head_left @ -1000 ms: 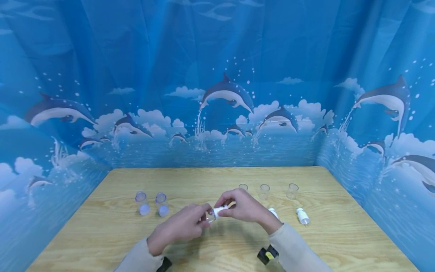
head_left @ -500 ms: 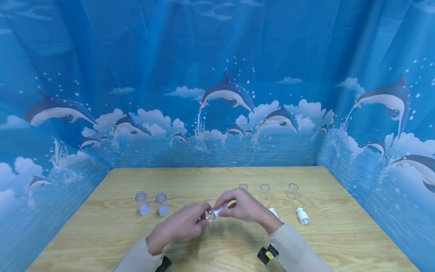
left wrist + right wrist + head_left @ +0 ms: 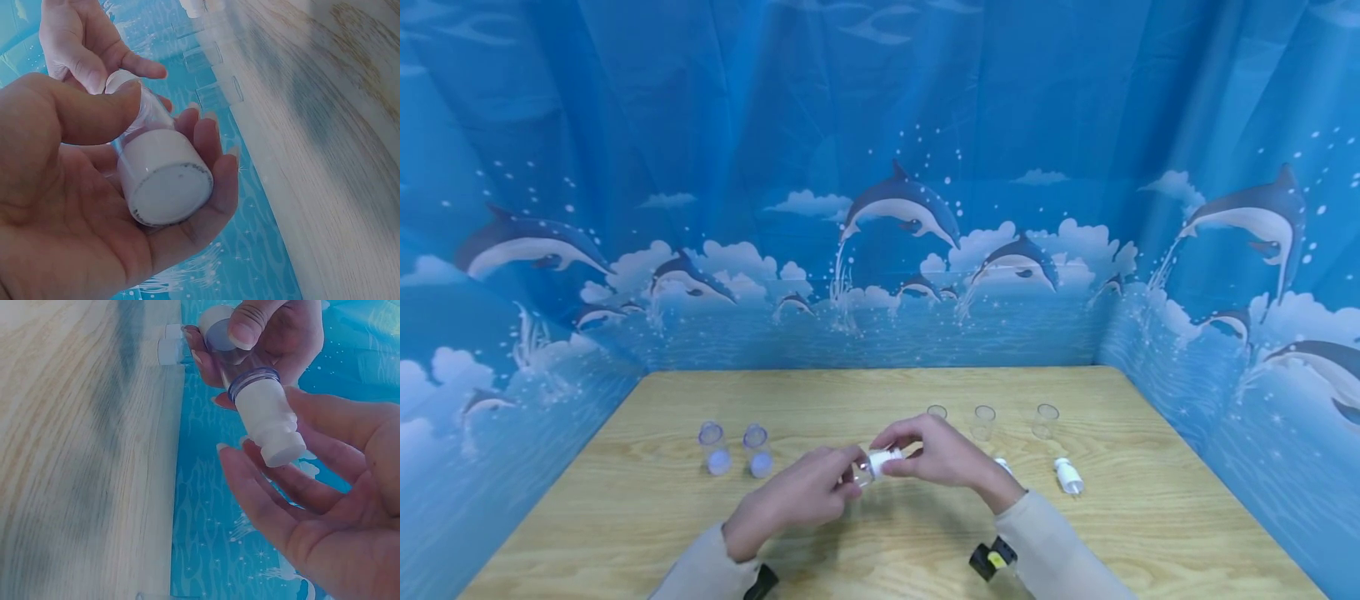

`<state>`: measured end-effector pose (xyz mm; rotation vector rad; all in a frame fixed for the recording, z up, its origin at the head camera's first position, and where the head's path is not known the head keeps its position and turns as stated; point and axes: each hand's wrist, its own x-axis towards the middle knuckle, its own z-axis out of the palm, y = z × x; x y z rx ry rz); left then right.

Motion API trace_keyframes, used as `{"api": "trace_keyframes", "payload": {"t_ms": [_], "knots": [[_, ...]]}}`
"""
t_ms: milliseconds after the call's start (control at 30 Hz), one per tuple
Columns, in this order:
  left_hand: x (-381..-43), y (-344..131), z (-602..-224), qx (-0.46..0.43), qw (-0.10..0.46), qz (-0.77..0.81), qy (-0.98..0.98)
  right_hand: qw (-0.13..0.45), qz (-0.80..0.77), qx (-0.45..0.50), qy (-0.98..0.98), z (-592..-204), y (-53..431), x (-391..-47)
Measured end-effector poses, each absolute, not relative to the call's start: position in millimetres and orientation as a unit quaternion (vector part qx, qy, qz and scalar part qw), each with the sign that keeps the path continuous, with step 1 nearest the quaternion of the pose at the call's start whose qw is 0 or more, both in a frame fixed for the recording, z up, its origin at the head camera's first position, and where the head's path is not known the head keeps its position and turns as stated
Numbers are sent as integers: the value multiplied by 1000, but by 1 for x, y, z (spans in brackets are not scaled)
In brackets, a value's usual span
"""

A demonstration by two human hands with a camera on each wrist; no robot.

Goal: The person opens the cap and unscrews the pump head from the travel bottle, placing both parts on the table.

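Note:
In the head view, my left hand (image 3: 808, 492) holds a clear bottle (image 3: 865, 475) over the middle of the table. Its thick white base (image 3: 167, 181) faces the left wrist camera, with the thumb and curled fingers round the bottle. My right hand (image 3: 936, 454) meets it from the other side, thumb and index finger on the white pump head (image 3: 883, 460). Seen from the right wrist, the stepped white pump head (image 3: 265, 412) sits in line on the bottle's purple-tinted neck (image 3: 253, 381). Its end sticks out between the right fingers, and the lower fingers stay apart from it.
Two clear bottles with purple rims (image 3: 755, 437) and whitish bottoms stand on the left. Three clear cups (image 3: 1045, 423) stand at the back right. Nearer lies a white pump head (image 3: 1068, 477), and another (image 3: 1002, 467) is partly hidden by my right wrist. A blue dolphin curtain (image 3: 880, 325) borders the table.
The right fingers have shifted slightly on the pump head, and more of its white side shows now than half a second ago. The left hand stays almost in place with the bottle.

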<state>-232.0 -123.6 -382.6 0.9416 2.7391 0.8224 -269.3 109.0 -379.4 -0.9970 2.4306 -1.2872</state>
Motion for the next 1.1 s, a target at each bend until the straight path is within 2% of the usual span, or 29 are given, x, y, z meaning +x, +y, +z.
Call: {"api": "trace_keyframes", "payload": {"t_ms": [433, 1100], "knots": [[-232, -124, -383, 324, 51, 267, 906, 138, -482, -330, 800, -384, 105, -269], [-233, -125, -382, 317, 69, 277, 905, 97, -453, -345, 816, -381, 107, -267]]}}
